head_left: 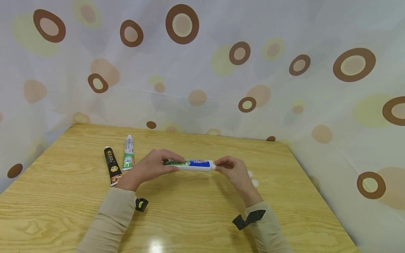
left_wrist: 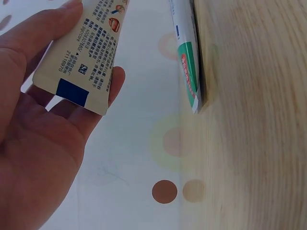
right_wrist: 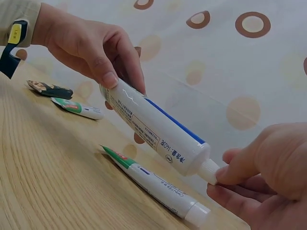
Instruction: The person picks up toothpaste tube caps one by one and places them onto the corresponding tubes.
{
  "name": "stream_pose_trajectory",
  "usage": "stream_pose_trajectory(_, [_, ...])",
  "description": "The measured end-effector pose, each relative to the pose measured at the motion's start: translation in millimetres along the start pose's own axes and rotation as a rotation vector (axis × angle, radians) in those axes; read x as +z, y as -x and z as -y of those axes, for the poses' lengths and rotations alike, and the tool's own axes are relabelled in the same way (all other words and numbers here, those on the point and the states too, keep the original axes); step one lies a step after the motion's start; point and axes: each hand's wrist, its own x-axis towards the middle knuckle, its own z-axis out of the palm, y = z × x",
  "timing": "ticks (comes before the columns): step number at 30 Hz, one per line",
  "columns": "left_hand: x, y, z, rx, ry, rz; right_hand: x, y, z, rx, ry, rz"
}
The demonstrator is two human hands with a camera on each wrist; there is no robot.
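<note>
- The left hand [head_left: 151, 167] has its grip on the flat tail end of a white and blue tube [head_left: 200, 166], thumb on one side, fingers on the other.
- That tube is held up above the counter [head_left: 190, 214], lying nearly level between the two hands as I see it from the person's own side.
- The right hand [head_left: 233, 172] is grasping too: its thumb and fingertips pinch the small white cap [right_wrist: 209, 171] at the tube's other end.
- Just below the held tube, seen from the right wrist, a green and white tube [right_wrist: 153, 186] lies on the wood, its broad white end toward the right hand.
- Over by the left forearm lie two more, near each other: a black tube [head_left: 112, 165] and a smaller white-and-green tube [head_left: 128, 153].
- Two small white pieces [head_left: 255, 183] peek out beside the right hand; it covers part of them, so I can't tell quite what they are.
- Both arms wear beige sleeves [head_left: 109, 219], with a dark strap [head_left: 249, 219] at each wrist.
- Behind the counter hangs a pale sheet [head_left: 202, 70] printed with brown rings and peach and yellow spots.
</note>
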Motion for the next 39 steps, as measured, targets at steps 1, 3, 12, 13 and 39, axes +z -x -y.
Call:
stream_pose_trajectory(1, [0.9, -0.5, 0.6, 0.002, -0.004, 0.004, 0.5, 0, -1, 0.002, 0.008, -0.003])
stream_pose_trajectory(3, [2.4, -1.3, 1.4, 0.002, -0.011, 0.015, 1.4, 0, -2, 0.003, 0.028, -0.008])
stream_pose_trajectory(12, [7.2, -2.1, 0.6, -0.046, -0.025, 0.07, 7.2, -3, -9, -0.029, 0.066, -0.046])
stream_pose_trajectory(13, [7.7, -2.2, 0.9, -0.049, -0.029, 0.075, 7.8, -3, -11, -0.031, 0.072, -0.048])
stream_pose_trajectory(39, [16.7, -6.2, 5.0, -0.035, -0.148, 0.121, 16.5, 0, -10, -0.058, 0.418, -0.043])
